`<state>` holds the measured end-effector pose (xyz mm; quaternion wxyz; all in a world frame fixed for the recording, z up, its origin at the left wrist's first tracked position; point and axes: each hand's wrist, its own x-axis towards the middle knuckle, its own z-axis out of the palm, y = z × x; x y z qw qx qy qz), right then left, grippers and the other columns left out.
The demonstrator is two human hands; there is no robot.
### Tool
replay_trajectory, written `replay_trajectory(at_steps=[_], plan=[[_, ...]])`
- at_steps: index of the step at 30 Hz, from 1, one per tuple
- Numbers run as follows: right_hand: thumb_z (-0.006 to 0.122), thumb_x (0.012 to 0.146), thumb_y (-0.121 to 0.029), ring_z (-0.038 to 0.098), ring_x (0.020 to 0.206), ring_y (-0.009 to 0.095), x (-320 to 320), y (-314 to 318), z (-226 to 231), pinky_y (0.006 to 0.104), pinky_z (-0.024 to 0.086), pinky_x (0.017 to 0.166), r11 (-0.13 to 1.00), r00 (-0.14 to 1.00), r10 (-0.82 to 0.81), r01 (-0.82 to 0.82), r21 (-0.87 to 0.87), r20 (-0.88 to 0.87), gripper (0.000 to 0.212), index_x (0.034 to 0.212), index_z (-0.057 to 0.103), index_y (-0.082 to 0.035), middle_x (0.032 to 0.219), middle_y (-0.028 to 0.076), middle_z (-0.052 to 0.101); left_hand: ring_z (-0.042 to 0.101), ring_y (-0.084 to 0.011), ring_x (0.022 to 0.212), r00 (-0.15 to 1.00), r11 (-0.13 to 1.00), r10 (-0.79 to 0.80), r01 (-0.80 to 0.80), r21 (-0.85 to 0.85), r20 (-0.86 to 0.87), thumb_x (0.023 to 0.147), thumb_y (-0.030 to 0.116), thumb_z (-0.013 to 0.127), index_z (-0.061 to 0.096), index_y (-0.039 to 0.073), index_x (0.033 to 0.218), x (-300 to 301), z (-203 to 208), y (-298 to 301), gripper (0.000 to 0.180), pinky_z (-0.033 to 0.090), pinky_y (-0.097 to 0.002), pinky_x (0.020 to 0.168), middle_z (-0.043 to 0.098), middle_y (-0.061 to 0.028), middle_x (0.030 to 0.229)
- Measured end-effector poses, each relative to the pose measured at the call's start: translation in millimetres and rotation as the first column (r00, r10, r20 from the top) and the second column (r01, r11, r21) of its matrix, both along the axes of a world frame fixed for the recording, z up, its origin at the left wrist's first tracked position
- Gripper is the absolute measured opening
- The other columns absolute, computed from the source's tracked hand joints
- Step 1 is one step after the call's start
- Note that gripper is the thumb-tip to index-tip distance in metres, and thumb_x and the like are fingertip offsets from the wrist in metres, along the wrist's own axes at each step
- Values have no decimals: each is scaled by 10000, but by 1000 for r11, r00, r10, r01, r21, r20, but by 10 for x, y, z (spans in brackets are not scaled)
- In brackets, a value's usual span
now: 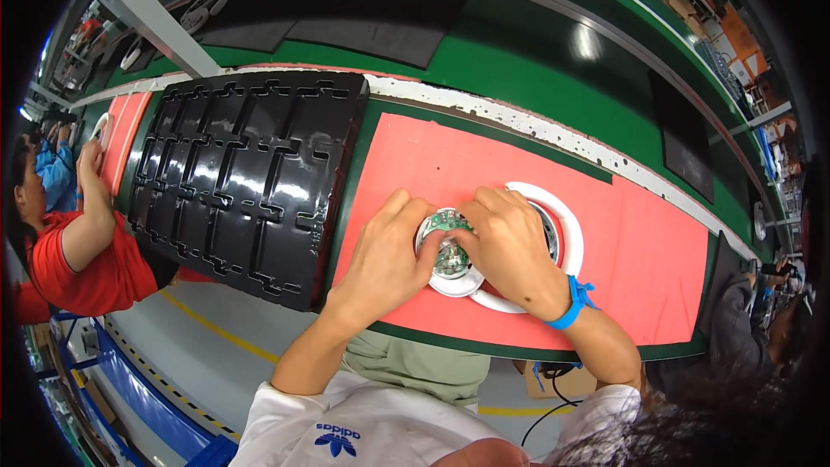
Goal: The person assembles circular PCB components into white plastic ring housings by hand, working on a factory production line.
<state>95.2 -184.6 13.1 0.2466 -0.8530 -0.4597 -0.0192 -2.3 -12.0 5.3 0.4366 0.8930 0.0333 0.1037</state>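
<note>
A white round housing lies on the pink mat, with a green circuit board in its opening and shiny parts below the board. My left hand is closed around the housing's left rim, its thumb at the edge of the opening. From the right, my right hand bends over the opening, fingers curled and thumb on the circuit board. Beside the housing, partly under my right hand, a curved white band arcs around a second round part that is mostly hidden. A blue strap circles my right wrist.
The pink mat covers the bench before me. To the left stands a black moulded tray with many recesses. Beyond a pale rail runs a green surface with dark mats. People sit at both sides; the left one wears red.
</note>
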Motion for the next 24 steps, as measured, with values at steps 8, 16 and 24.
replay_trajectory(at_steps=[8, 16, 24], plan=[[877, 802, -165, 620, 874, 357, 53, -119, 119, 467, 515, 802, 1000, 997, 24, -25, -11, -72, 298, 1019, 772, 9, 927, 168, 693, 557, -135, 634, 998, 993, -19, 26, -114, 67, 869, 23, 829, 740, -26, 1100, -1, -80, 88, 253, 459, -306, 582, 620, -70, 884], [868, 807, -135, 620, 880, 344, 24, -86, 69, 455, 506, 795, 997, 1000, -12, 14, 73, -27, 261, 1005, 765, 1, 908, 139, 663, 527, -107, 634, 997, 996, -28, 34, -81, 76, 875, 23, 831, 757, -20, 1207, 6, -20, 69, 343, 457, -279, 584, 626, -47, 876], [877, 777, -99, 618, 913, 354, 46, -97, 20, 455, 506, 805, 998, 999, -9, 12, 64, -43, 282, 1010, 761, 9, 952, 150, 658, 506, -115, 621, 999, 997, -10, 14, -80, 48, 899, 42, 824, 782, -15, 1152, 81, -18, 47, 263, 429, -307, 575, 584, -47, 808]])
